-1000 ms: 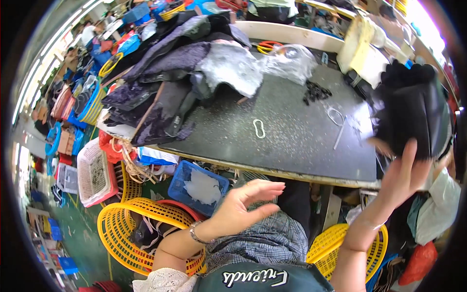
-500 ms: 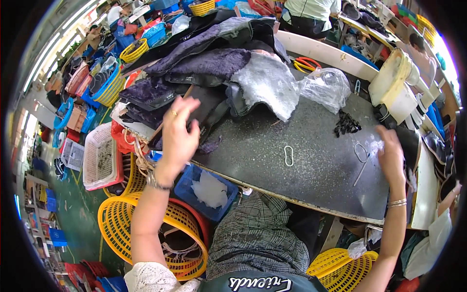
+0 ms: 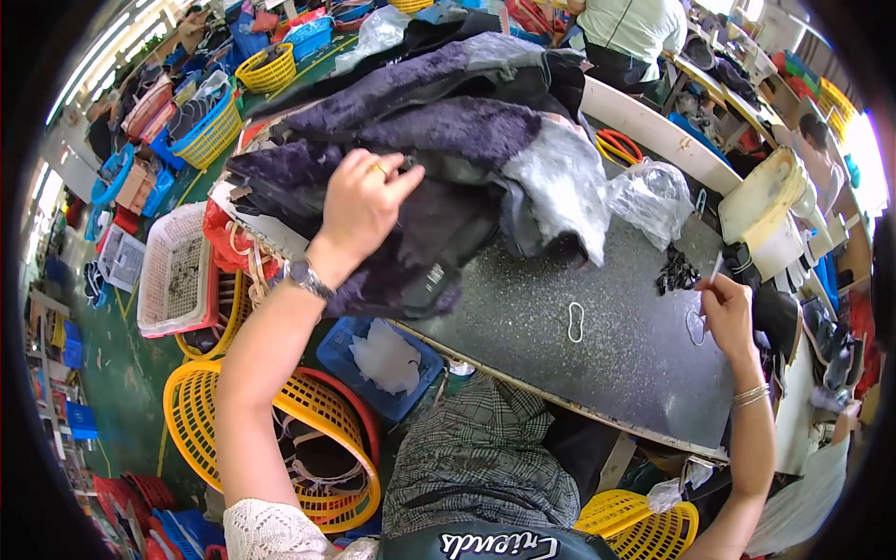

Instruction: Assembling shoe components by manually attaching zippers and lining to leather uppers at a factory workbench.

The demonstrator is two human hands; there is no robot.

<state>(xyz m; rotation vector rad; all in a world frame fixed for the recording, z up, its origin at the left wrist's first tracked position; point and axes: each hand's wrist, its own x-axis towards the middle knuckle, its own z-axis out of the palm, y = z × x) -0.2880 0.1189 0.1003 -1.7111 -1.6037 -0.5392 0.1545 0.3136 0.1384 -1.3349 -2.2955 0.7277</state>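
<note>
My left hand (image 3: 362,210) is closed on the edge of a dark fur-lined piece (image 3: 425,233), black on one side with purple pile at its rim. The piece hangs from a heap of purple and grey fur pieces (image 3: 457,126) on the dark worktable. Over the table's right side, my right hand (image 3: 729,313) pinches a thin silver stick (image 3: 716,267), its end pointing up. Just left of that stick lies a bunch of small black strips (image 3: 676,271). A white loop (image 3: 575,322) lies on the speckled tabletop, and a second thin loop (image 3: 695,327) is beside my right hand.
A crumpled clear plastic bag (image 3: 651,198) and red and yellow rings (image 3: 619,145) lie along the back board. Below the table's left edge stand a blue bin (image 3: 341,350) and yellow baskets (image 3: 191,411). White and black items crowd the right end.
My left hand has taken hold of a dark fur piece and drawn it toward me. My right hand has picked the silver stick up off the tabletop.
</note>
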